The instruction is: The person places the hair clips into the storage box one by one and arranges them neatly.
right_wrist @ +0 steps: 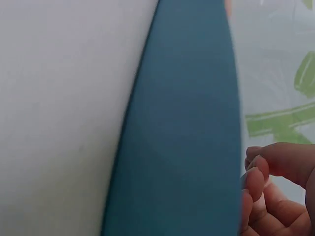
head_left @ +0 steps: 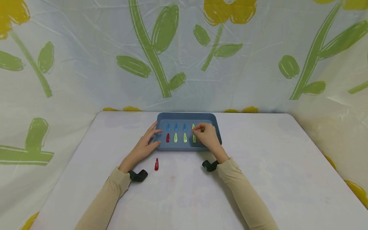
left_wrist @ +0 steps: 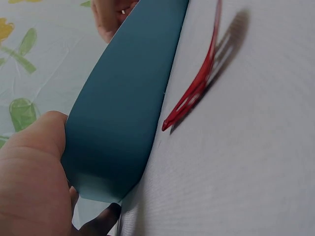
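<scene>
A blue-grey tray [head_left: 188, 149] holds two rows of snap hair clips: blue hair clips [head_left: 176, 127] and a green hair clip [head_left: 193, 126] behind, a red hair clip [head_left: 167, 138] and green hair clips [head_left: 185, 137] in front. My right hand [head_left: 207, 135] reaches over the tray's right side and pinches the back-row green clip, fingertips partly covering it. In the right wrist view, the tray wall hides what lies between the fingertips. At the tray's left end my left hand [head_left: 145, 145] rests with spread fingers, its thumb touching the rim.
Another red hair clip [head_left: 156, 164] lies on the white table [head_left: 172, 198] in front of the tray, near my left wrist. Dark wrist-worn devices [head_left: 138, 175] stick out from both cuffs. A flower-patterned sheet [head_left: 95, 64] hangs behind the table.
</scene>
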`<state>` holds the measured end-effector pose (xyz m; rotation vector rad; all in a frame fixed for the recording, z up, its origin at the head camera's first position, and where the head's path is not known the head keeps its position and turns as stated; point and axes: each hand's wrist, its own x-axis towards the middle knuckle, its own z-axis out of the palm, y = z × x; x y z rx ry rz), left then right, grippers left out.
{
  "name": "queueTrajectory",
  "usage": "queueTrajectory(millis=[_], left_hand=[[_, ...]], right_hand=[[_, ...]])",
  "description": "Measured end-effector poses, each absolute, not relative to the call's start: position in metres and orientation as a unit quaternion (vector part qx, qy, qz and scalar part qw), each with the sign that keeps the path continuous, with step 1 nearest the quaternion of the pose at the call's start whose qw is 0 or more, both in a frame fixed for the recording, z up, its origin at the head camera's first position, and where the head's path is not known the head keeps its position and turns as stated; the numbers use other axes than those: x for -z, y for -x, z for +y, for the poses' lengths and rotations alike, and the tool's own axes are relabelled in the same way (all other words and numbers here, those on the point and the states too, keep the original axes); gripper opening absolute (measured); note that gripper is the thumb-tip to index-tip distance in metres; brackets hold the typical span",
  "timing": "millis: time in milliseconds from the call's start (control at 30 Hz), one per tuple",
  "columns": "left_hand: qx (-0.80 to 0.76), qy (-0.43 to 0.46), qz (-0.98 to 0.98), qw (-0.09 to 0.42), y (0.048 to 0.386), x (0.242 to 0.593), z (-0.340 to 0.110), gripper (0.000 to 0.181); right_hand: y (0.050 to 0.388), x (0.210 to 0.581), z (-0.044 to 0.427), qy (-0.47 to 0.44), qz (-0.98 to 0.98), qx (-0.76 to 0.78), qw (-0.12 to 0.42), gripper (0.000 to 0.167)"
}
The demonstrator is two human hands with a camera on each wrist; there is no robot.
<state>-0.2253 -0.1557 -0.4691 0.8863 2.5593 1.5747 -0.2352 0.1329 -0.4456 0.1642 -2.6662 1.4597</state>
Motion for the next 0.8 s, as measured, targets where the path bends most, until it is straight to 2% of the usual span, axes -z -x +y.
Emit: queueTrajectory(millis=[433, 800], left_hand=[[-0.506, -0.284, 0.814, 0.002, 0.227, 0.47, -0.157, 0.045], [-0.503, -0.287, 0.815, 0.006, 0.228, 0.47, -0.158, 0.045]], right_hand=[[0.215, 0.437, 0.097, -0.139, -0.839, -0.523, 0.057, 0.004], [0.194, 0.44, 0.063, -0.204, -0.844, -0.495, 0.029, 0.005]])
